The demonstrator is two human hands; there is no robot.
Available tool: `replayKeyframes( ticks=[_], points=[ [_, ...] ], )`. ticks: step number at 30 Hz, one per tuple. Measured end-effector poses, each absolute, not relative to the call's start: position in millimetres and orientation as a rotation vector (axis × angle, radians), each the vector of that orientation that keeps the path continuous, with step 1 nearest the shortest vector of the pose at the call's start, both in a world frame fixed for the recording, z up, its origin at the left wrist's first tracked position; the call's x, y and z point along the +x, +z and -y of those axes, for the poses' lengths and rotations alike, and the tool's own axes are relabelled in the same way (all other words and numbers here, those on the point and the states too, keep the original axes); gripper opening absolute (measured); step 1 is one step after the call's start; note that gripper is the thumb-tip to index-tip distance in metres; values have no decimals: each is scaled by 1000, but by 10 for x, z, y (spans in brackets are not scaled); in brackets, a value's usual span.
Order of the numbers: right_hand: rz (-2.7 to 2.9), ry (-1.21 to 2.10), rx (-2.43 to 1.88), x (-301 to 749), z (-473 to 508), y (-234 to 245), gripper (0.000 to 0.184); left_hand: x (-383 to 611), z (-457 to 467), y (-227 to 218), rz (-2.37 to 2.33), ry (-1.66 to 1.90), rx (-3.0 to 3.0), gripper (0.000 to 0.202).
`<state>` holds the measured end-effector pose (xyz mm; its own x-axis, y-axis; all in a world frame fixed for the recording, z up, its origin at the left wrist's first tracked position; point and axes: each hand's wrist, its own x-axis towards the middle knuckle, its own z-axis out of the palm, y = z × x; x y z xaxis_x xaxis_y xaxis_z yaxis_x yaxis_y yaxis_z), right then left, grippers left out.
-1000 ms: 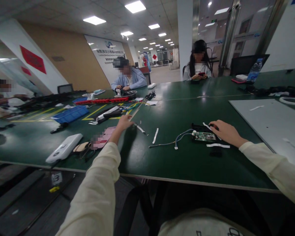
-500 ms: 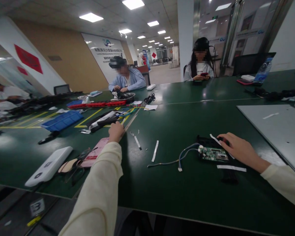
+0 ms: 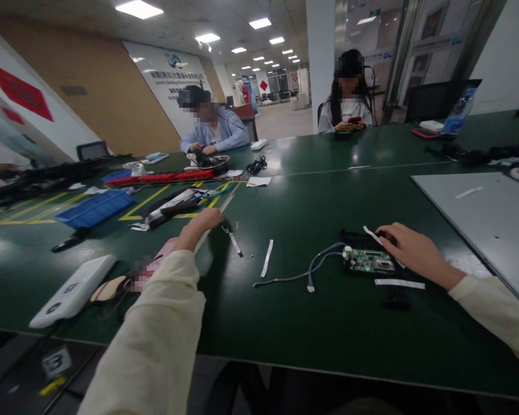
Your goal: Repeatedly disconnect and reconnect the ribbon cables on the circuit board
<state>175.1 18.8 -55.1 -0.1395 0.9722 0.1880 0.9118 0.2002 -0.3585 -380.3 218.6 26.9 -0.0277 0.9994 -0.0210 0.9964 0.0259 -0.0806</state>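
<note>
My left hand [image 3: 204,223] is over the table just left of a torn white strip [image 3: 235,244]. Its fingers curl together, and whatever lies in them is hidden. My right hand [image 3: 410,251] rests at the far right corner of a green circuit board [image 3: 368,261], its fingers closed around a small dark part I cannot make out. A white strip [image 3: 372,235] runs under those fingers. Grey-blue wires [image 3: 320,264] with a white connector lead left from the board. Another white strip [image 3: 400,283] lies just in front of the board, and a loose one [image 3: 267,258] between my hands.
A white device [image 3: 73,291] and a pink item [image 3: 162,259] lie by my left forearm. Beyond are a blue tray [image 3: 94,208], a black-and-white bundle [image 3: 177,208] and a red strip [image 3: 164,177]. A grey panel [image 3: 471,216] is at right. Two people sit across the table.
My left hand has moved right and nearer the torn strip, away from the black-and-white bundle. My right hand stays at the circuit board. The whole view has shifted slightly.
</note>
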Motion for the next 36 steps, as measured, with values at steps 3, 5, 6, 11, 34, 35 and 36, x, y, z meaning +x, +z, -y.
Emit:
replayKeyframes(
  ticks=[3,5,6,11,34,35,36],
  points=[
    [2119,208,-1746,1770,-166,-535,41,-3551,-1974,190,2200,226,-2136,46],
    [2124,184,-1736,1793,-161,-542,40,-3438,-1779,116,2267,216,-2033,57],
    [2128,174,-1732,1804,-161,-549,40,-3401,-1680,80,2309,202,-1984,62],
    [2147,150,-1698,1835,-157,-571,40,-3309,-1394,-21,2414,122,-1852,78],
    [2168,144,-1646,1869,-125,-528,38,-3252,-1160,104,1969,114,-2391,38],
    [2169,146,-1646,1872,-125,-530,38,-3226,-1085,92,1977,90,-2389,39],
    [2171,151,-1647,1875,-127,-532,38,-3196,-1003,75,1996,74,-2369,39]
  ],
)
